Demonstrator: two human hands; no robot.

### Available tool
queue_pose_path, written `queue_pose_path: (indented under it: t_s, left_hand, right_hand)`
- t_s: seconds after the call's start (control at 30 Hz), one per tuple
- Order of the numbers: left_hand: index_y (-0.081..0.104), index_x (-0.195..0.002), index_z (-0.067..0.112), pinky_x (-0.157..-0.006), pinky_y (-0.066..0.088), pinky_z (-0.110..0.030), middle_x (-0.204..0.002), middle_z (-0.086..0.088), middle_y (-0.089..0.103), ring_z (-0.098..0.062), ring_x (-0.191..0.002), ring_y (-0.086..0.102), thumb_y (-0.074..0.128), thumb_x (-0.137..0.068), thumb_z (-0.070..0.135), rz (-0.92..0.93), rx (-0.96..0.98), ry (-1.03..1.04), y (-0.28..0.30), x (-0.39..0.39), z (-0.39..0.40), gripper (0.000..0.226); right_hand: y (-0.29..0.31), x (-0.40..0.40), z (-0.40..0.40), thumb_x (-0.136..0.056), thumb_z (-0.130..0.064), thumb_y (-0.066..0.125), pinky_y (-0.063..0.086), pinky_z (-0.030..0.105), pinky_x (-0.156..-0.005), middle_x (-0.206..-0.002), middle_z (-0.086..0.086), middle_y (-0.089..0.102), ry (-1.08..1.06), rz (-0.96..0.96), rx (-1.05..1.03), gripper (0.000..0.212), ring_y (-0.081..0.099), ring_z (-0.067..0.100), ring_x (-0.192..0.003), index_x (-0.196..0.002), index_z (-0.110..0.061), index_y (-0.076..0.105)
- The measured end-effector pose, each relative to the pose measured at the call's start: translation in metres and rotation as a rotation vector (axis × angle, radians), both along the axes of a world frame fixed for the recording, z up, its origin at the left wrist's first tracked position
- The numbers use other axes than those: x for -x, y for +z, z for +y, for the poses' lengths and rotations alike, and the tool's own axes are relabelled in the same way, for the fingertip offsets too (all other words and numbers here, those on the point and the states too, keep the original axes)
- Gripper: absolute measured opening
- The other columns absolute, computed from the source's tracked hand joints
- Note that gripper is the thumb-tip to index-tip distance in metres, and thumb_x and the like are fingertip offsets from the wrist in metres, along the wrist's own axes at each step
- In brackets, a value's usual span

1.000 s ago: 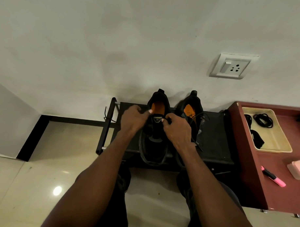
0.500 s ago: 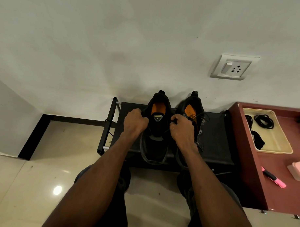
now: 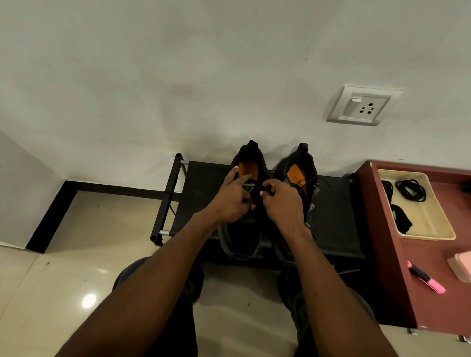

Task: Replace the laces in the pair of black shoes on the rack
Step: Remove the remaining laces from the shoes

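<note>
- Pale plaster wall ahead of us, with a white switch-and-socket plate point(image 3: 365, 105) up to the right; glossy beige floor tiles point(image 3: 65, 266) below.
- Against the wall we note a low black rack point(image 3: 334, 208) carrying the pair of black shoes, heels to the wall, orange insoles showing.
- Left shoe point(image 3: 240, 240): both hands meet over its tongue and lacing area.
- Left hand point(image 3: 232, 198): index finger stretched toward the shoe's opening, the other fingers curled down over the lacing; whether they pinch a lace we cannot tell (all black on black).
- Right hand point(image 3: 281, 200): fingers curled, thumb and fingertips pinching something small and dark at the shoe's top eyelets, apparently a lace.
- Right shoe point(image 3: 300, 167) stands just beside the other, a loose black lace point(image 3: 318, 184) trailing from it.
- To the right, a reddish-brown table point(image 3: 412, 291) holds a cream tray point(image 3: 427, 225) with coiled black laces point(image 3: 411, 189), a pink marker point(image 3: 425, 280) near the table's front.
</note>
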State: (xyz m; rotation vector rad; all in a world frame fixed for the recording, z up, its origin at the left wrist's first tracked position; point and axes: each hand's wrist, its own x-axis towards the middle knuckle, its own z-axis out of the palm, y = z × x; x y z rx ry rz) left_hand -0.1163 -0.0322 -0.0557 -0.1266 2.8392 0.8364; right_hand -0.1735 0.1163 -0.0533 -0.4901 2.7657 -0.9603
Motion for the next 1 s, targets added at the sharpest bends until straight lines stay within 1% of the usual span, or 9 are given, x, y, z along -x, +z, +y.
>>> queue_pose_path:
  t_s: [0.1, 0.17, 0.33, 0.47, 0.53, 0.63, 0.73, 0.83, 1.0]
  left_hand:
    - [0.074, -0.098, 0.008, -0.116, 0.022, -0.030, -0.144, 0.001, 0.054, -0.017, -0.145, 0.032, 0.069, -0.090, 0.010, 0.056, -0.471, 0.295, 0.017, -0.004, -0.003, 0.010]
    - [0.073, -0.087, 0.008, -0.095, 0.048, -0.025, -0.126, -0.001, 0.065, -0.013, -0.114, 0.060, 0.068, -0.086, -0.001, 0.108, -0.793, 0.592, 0.027, -0.005, -0.003, 0.011]
    - [0.063, -0.089, 0.000, -0.069, 0.059, -0.031, -0.091, -0.017, 0.068, -0.024, -0.082, 0.069, 0.052, -0.092, -0.004, -0.036, -1.181, 1.086, 0.023, -0.009, -0.013, 0.012]
    - [0.058, -0.084, 0.004, -0.064, 0.055, -0.033, -0.083, -0.013, 0.060, -0.024, -0.073, 0.063, 0.048, -0.092, 0.000, -0.065, -0.835, 1.015, 0.013, -0.006, -0.008, 0.013]
    - [0.061, -0.097, 0.010, -0.081, 0.055, -0.035, -0.111, -0.010, 0.057, -0.023, -0.096, 0.062, 0.058, -0.088, 0.004, 0.145, -0.448, 0.851, 0.013, -0.006, -0.004, 0.011]
    - [0.069, -0.116, 0.016, -0.119, 0.025, -0.038, -0.152, -0.005, 0.037, -0.025, -0.146, 0.021, 0.065, -0.088, 0.010, 0.347, -0.108, 0.428, 0.013, -0.002, -0.001, 0.029]
    - [0.068, -0.126, 0.024, -0.124, -0.001, -0.045, -0.165, -0.006, 0.016, -0.030, -0.151, -0.009, 0.062, -0.094, 0.027, 0.155, 0.109, 0.087, 0.009, -0.002, 0.011, 0.032]
    - [0.068, -0.126, 0.022, -0.121, -0.006, -0.049, -0.166, -0.004, 0.012, -0.032, -0.151, -0.015, 0.057, -0.097, 0.031, -0.018, 0.189, -0.031, 0.005, -0.002, 0.016, 0.032]
    - [0.070, -0.116, 0.012, -0.119, 0.011, -0.041, -0.156, -0.008, 0.028, -0.030, -0.146, 0.007, 0.058, -0.098, 0.025, 0.065, 0.107, 0.047, 0.007, -0.001, 0.010, 0.025]
  right_hand:
    - [0.001, 0.000, 0.000, -0.093, -0.021, 0.060, 0.055, 0.039, -0.072, -0.103, 0.004, 0.072, -0.014, 0.023, -0.049, 0.031, 0.065, 0.023, -0.085, -0.124, -0.021, 0.066]
    - [0.003, 0.002, 0.002, -0.093, -0.018, 0.056, 0.054, 0.038, -0.068, -0.098, 0.004, 0.072, -0.045, 0.042, -0.049, 0.034, 0.065, 0.023, -0.080, -0.126, -0.020, 0.066]
    - [0.005, 0.008, 0.007, -0.094, -0.015, 0.059, 0.054, 0.035, -0.064, -0.083, 0.002, 0.069, -0.066, 0.012, 0.031, 0.031, 0.059, 0.014, -0.064, -0.123, -0.016, 0.068]
    - [0.003, 0.002, 0.003, -0.096, -0.015, 0.059, 0.048, 0.027, -0.067, -0.097, 0.005, 0.072, 0.004, 0.023, 0.029, 0.030, 0.059, 0.013, -0.070, -0.125, -0.014, 0.068]
    - [0.004, 0.002, 0.004, -0.097, -0.017, 0.061, 0.046, 0.024, -0.072, -0.104, 0.005, 0.073, 0.008, 0.012, 0.039, 0.029, 0.063, 0.017, -0.079, -0.125, -0.014, 0.069]
    - [0.003, 0.005, 0.005, -0.096, -0.021, 0.064, 0.045, 0.022, -0.073, -0.108, 0.005, 0.073, 0.012, 0.015, 0.056, 0.027, 0.066, 0.018, -0.087, -0.122, -0.017, 0.070]
    - [0.001, 0.007, 0.004, -0.095, -0.022, 0.065, 0.044, 0.021, -0.073, -0.109, 0.003, 0.074, 0.012, 0.013, 0.060, 0.025, 0.065, 0.015, -0.090, -0.119, -0.018, 0.072]
    - [0.001, 0.007, 0.004, -0.095, -0.023, 0.065, 0.045, 0.023, -0.077, -0.110, 0.003, 0.073, 0.002, 0.000, 0.070, 0.025, 0.067, 0.017, -0.096, -0.119, -0.018, 0.072]
    - [0.001, 0.007, 0.005, -0.095, -0.021, 0.064, 0.038, 0.015, -0.061, -0.106, 0.001, 0.073, -0.003, -0.013, 0.061, 0.025, 0.054, 0.005, -0.072, -0.119, -0.019, 0.071]
